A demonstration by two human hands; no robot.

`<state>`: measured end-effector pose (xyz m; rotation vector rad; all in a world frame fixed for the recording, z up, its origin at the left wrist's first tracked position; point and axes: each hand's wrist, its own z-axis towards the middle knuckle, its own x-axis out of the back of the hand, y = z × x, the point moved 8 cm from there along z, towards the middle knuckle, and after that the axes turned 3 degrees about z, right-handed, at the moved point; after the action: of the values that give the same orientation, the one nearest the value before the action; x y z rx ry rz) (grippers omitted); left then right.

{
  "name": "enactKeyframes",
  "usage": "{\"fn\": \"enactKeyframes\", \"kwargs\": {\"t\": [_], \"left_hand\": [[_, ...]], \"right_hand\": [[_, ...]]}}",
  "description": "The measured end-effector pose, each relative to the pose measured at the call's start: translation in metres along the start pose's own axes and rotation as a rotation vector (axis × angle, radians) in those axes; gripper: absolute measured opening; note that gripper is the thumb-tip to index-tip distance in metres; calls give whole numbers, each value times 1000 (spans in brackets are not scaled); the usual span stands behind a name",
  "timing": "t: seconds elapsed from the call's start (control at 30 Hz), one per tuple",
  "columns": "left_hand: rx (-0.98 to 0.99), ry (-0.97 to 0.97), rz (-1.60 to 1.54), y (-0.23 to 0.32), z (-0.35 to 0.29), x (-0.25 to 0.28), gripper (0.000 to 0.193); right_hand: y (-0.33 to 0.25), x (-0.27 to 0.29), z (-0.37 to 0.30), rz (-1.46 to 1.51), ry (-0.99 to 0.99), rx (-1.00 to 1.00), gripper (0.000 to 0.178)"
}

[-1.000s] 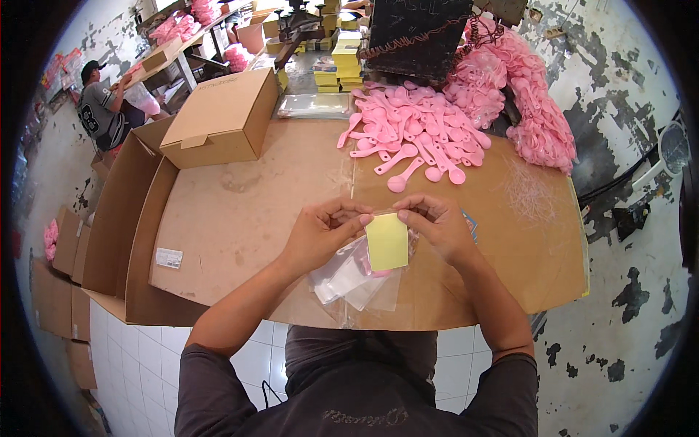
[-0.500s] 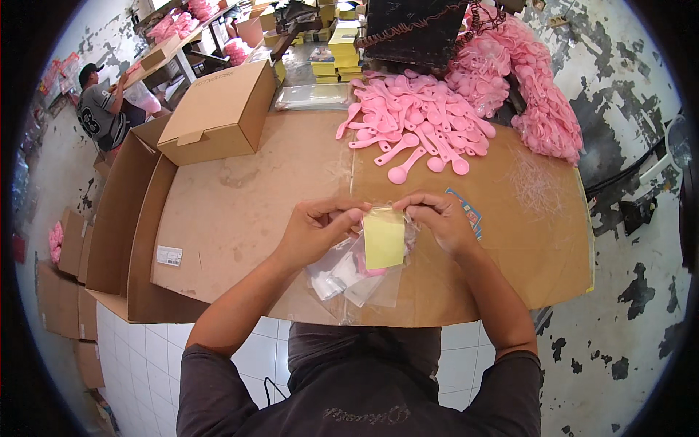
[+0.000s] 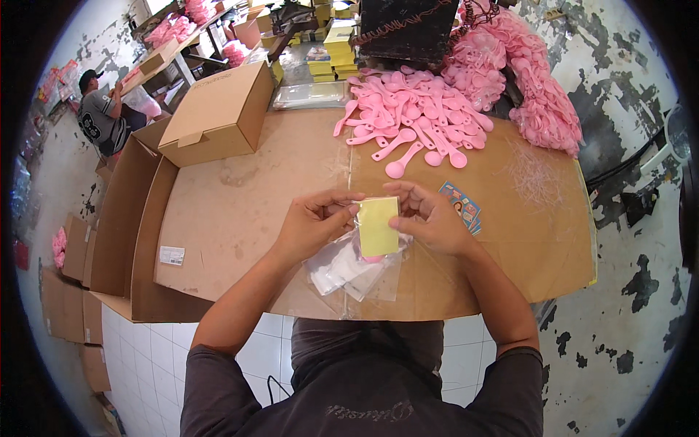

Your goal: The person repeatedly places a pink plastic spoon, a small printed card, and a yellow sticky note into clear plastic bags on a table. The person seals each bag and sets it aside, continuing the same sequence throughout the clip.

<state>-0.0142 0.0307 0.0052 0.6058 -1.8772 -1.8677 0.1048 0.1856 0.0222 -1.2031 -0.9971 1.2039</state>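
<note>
Between my two hands, near the front of the cardboard-topped table, is an upright yellow card (image 3: 378, 228), seemingly inside a clear plastic bag. My left hand (image 3: 318, 221) pinches its upper left corner. My right hand (image 3: 429, 221) has its thumb on the card's right edge, with the fingers curled behind it. A bit of pink (image 3: 373, 258) shows below the card; the rest of that item is hidden. Clear plastic bags (image 3: 342, 269) lie under the card on the table. Blue printed cards (image 3: 463, 207) lie fanned just beyond my right hand.
A heap of pink spoons (image 3: 415, 116) spreads at the back, beside bagged pink spoons (image 3: 542, 109). Flat clear bags (image 3: 313, 95) and a closed cardboard box (image 3: 215, 113) stand back left. An open carton (image 3: 138, 218) borders the left side. A person (image 3: 102, 113) sits far left.
My right hand has shifted from the bag's top edge, its thumb now lower on the card's right side. The yellow card has risen slightly. More of the blue cards shows.
</note>
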Motion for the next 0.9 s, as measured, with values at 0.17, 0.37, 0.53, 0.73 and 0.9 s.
{"fn": "enactKeyframes", "kwargs": {"t": [0.17,0.37,0.53,0.73,0.9], "left_hand": [[-152,-18,-94,20,-5,-6,38],[19,-115,63,26,-30,19,35],[-414,499,-14,33,-97,190,36],[-336,672,-151,43,-105,198,56],[-121,194,552,30,-32,56,42]], "right_hand": [[-2,-6,-2,67,-63,-63,43],[-19,21,-5,-190,-5,33,37],[-49,93,-19,-1036,308,125,38],[-33,126,-35,-1153,291,-264,31],[-26,131,-36,-1065,317,-188,22]]}}
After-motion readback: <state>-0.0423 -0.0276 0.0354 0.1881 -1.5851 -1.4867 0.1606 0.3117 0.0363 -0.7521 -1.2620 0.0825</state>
